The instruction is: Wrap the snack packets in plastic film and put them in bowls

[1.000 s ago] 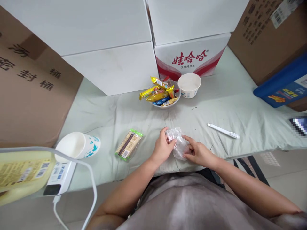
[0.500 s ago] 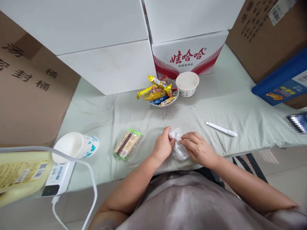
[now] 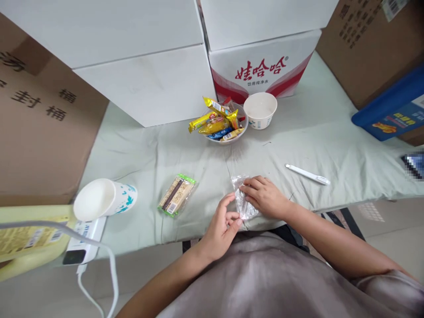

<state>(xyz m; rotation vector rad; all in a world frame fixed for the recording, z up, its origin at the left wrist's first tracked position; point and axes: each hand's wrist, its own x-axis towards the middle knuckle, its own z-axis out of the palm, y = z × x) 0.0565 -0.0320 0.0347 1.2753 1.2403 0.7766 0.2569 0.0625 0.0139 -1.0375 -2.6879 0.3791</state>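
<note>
A crumpled clear plastic wrapper [image 3: 244,207] lies on the cloth near the front edge, partly covered by my right hand [image 3: 265,197]. That hand rests on the plastic from the right, its fingers stretched out over it. At the wrapper's left lower edge is my left hand [image 3: 221,227], its fingers loosely bent and apart, with the fingertips touching or very near the plastic. Further left, a flat clear packet with green ends [image 3: 178,195] holds pale bars and a dark strip. Off to the right lies a white utility knife [image 3: 307,174].
Toward the back stand a bowl of wrapped snacks [image 3: 218,123] and a white paper bowl [image 3: 260,110], in front of white boxes [image 3: 142,88]. A paper cup [image 3: 105,199] lies tipped at left beside a power strip [image 3: 84,245] and a cable [image 3: 114,274]. Cartons flank both sides.
My left hand has moved down toward the front edge, its fingers loosening. My right hand has shifted slightly up and left, lying flatter over the plastic, which looks more spread out. The view has tilted slightly.
</note>
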